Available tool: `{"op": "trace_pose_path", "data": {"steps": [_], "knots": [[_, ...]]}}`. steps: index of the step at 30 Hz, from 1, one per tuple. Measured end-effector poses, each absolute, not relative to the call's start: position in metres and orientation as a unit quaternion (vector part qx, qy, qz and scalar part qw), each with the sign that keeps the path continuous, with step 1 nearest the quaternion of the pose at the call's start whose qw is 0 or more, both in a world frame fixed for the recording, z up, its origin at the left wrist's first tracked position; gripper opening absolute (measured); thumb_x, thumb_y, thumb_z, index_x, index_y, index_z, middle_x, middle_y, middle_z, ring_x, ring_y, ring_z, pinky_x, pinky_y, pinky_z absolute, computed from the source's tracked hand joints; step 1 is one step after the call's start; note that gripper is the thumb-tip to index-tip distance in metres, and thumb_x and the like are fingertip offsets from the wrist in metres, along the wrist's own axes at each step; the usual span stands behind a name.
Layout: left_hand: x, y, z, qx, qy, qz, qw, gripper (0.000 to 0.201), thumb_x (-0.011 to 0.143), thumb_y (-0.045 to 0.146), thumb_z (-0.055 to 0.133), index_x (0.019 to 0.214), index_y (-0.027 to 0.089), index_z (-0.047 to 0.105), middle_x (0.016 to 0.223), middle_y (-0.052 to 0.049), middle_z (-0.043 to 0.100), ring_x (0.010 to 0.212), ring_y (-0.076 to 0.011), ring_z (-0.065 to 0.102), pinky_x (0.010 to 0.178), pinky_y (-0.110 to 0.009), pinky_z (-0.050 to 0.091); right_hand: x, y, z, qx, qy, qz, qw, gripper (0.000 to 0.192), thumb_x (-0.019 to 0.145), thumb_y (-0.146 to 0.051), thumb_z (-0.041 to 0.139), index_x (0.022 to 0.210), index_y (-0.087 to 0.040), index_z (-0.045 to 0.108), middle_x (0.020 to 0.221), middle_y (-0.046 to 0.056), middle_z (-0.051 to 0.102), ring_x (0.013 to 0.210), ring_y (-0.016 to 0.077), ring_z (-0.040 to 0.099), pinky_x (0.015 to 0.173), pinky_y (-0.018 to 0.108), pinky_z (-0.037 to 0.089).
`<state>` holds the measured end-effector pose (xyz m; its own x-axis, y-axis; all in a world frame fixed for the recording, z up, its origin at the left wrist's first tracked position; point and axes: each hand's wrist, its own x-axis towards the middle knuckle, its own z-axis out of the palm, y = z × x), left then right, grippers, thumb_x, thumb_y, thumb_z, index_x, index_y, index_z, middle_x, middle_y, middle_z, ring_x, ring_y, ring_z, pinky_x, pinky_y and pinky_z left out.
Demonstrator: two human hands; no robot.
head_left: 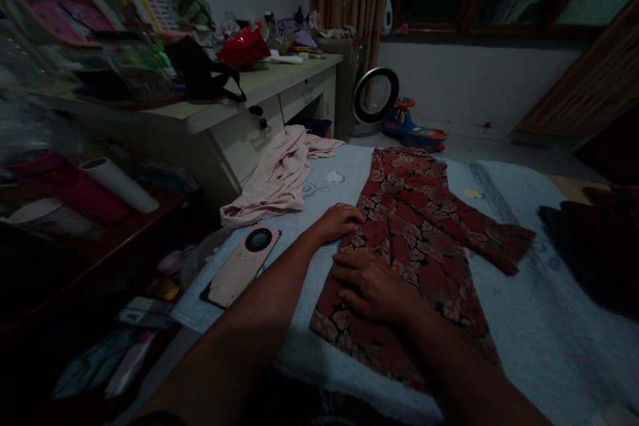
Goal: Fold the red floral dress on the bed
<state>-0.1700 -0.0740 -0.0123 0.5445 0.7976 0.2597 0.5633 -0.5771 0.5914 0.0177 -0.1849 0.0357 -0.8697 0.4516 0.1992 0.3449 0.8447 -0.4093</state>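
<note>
Two hands rest on a red flowered dress [424, 233] spread flat on the bed [549, 319]. The left hand [342, 221] lies at the dress's left edge, fingers together and curled down. The right hand [372, 286] presses flat on the cloth, fingers spread a little. A pink phone [242, 265] lies nearby, beside a pink garment [279, 176].

Not much to report on the person themselves tbh. Both forearms are bare right down to the wrists, no sleeves showing anywhere in view. The left hand [341, 221] and right hand [372, 287] are bare too, no gloves, and no watch or bracelet is visible at either wrist.
</note>
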Motion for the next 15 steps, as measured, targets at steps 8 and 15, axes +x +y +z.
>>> {"op": "trace_pose_path", "data": {"steps": [8, 15], "knots": [[-0.1691, -0.0755, -0.0079, 0.845, 0.410, 0.255, 0.229, 0.020, 0.083, 0.022, 0.065, 0.102, 0.021, 0.073, 0.113, -0.003, 0.073, 0.111, -0.0211, 0.062, 0.105, -0.036, 0.040, 0.0203, -0.1829, 0.0298, -0.186, -0.937, 0.239, 0.172, 0.025, 0.095, -0.029, 0.055, 0.112, -0.020, 0.070, 0.132, 0.010, 0.064, 0.123, 0.0245, 0.057, 0.106, 0.040, 0.043], [-0.1688, -0.0734, -0.0128, 0.846, 0.411, 0.256, 0.222, 0.021, 0.082, 0.021, 0.065, 0.102, 0.021, 0.072, 0.113, -0.003, 0.073, 0.111, -0.0209, 0.062, 0.105, -0.036, 0.040, 0.0199, -0.1808, 0.0307, -0.233, -0.934, 0.212, 0.168, 0.032, 0.091, -0.030, 0.059, 0.119, -0.017, 0.066, 0.133, 0.015, 0.060, 0.122, 0.0289, 0.053, 0.105, 0.047, 0.042]]}}
